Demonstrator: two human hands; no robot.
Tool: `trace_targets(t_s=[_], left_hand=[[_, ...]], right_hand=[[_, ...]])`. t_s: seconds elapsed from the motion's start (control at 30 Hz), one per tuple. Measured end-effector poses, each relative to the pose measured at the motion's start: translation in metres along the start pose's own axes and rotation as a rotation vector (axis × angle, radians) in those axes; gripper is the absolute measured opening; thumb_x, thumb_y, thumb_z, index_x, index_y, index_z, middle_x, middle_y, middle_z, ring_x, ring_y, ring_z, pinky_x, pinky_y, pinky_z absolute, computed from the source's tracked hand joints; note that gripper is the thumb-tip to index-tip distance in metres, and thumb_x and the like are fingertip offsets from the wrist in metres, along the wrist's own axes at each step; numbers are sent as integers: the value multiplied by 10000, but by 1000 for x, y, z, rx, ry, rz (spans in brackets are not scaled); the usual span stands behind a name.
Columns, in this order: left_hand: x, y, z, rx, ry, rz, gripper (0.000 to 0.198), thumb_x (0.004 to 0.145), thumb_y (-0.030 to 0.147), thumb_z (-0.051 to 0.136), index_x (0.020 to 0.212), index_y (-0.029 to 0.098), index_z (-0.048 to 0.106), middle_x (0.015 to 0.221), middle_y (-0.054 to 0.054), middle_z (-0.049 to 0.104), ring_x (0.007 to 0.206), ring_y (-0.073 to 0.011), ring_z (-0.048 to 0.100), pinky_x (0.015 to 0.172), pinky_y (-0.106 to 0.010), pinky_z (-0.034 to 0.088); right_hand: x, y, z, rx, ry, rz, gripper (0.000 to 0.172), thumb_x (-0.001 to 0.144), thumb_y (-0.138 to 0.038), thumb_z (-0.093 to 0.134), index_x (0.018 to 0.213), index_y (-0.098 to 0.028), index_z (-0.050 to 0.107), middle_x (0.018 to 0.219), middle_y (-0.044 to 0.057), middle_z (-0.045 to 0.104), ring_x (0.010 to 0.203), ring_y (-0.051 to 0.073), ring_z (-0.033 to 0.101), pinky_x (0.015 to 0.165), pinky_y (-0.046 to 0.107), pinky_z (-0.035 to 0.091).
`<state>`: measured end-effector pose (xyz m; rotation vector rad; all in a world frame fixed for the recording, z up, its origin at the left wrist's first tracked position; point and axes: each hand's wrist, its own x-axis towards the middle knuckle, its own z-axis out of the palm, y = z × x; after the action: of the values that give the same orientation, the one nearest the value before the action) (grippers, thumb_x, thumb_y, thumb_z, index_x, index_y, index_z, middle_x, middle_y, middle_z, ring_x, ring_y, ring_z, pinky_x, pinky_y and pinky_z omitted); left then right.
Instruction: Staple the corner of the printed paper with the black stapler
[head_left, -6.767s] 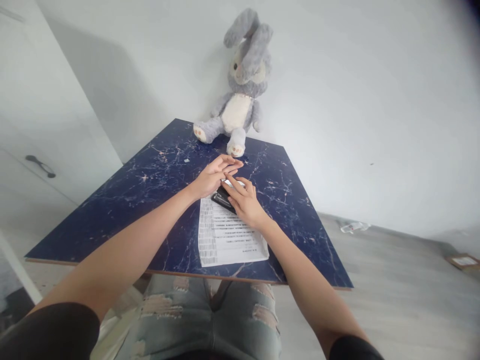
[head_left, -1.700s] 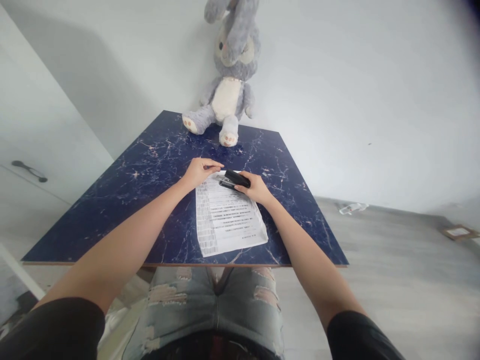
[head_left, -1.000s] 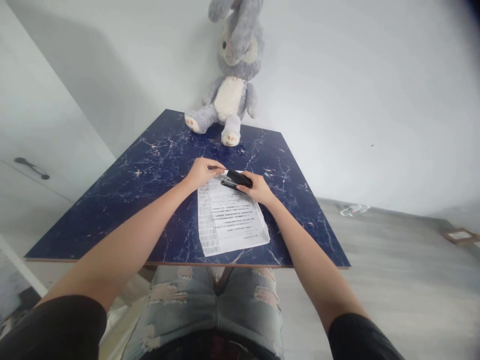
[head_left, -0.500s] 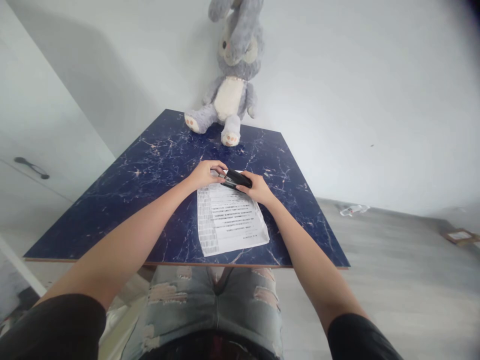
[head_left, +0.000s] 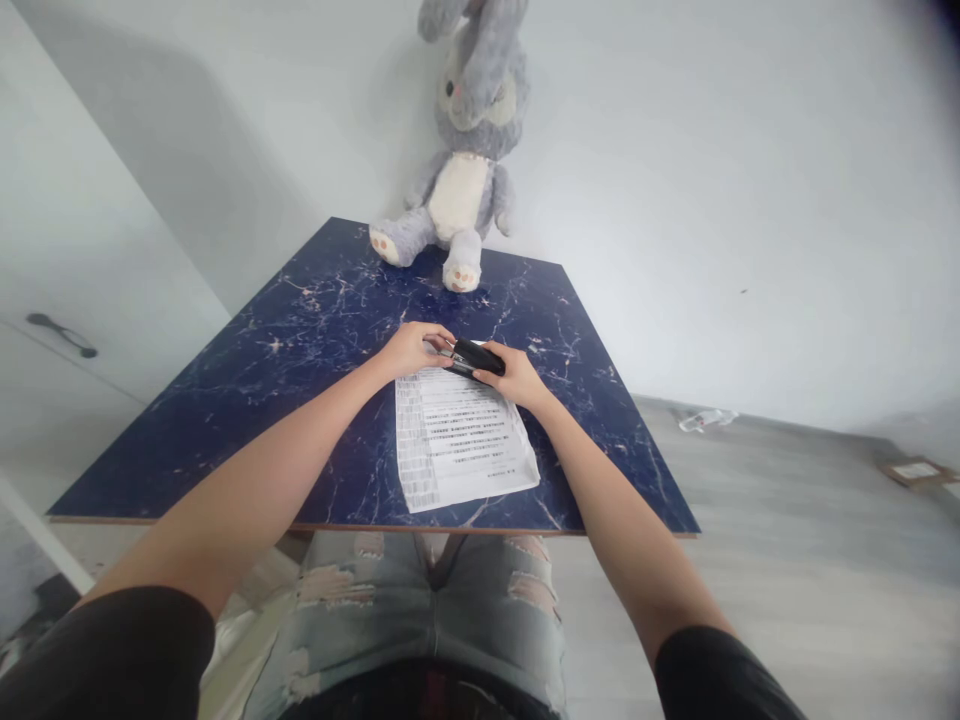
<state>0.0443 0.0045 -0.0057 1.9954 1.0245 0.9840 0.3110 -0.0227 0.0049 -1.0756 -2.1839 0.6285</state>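
A black stapler is held above the top edge of a printed paper sheet, which lies on the dark blue marbled table. My right hand is wrapped round the stapler's right end, thumb in front and fingers behind. At the stapler's left end, my left hand has its fingers and thumb closed on it. The fingers hide that end and part of the sheet's upper edge.
A grey plush rabbit sits at the table's back edge against the wall. A cabinet door with a dark handle stands at the left. Clear plastic and a cardboard box lie on the floor at the right.
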Motion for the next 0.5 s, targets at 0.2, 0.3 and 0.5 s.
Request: trace_targets(t_s=[0.2, 0.3, 0.5], left_hand=[[-3, -2, -14, 41, -40, 4, 325, 734, 324, 883, 1023, 190, 821, 1021, -92, 828, 962, -244, 780, 963, -376, 596], [-5, -3, -23, 0, -66, -59, 356, 736, 389, 889, 1032, 199, 832, 1008, -95, 832, 947, -251, 788, 970, -388, 606], [-4, 7, -14, -56, -43, -33, 387, 715, 400, 892, 1031, 185, 825, 972, -99, 826, 914, -248, 778, 899, -373, 608]], right_hand=[[0, 0, 0, 30, 10, -2, 363, 833, -390, 722, 1116, -163, 725, 1008, 64, 760, 885, 254, 685, 850, 370, 500], [0, 0, -1, 79, 33, 28, 375, 804, -394, 744, 1094, -157, 747, 1016, 63, 770, 895, 259, 690, 868, 374, 504], [-3, -4, -2, 224, 5, 11, 426, 796, -408, 772, 1137, -152, 765, 1053, 59, 781, 927, 266, 706, 857, 360, 518]])
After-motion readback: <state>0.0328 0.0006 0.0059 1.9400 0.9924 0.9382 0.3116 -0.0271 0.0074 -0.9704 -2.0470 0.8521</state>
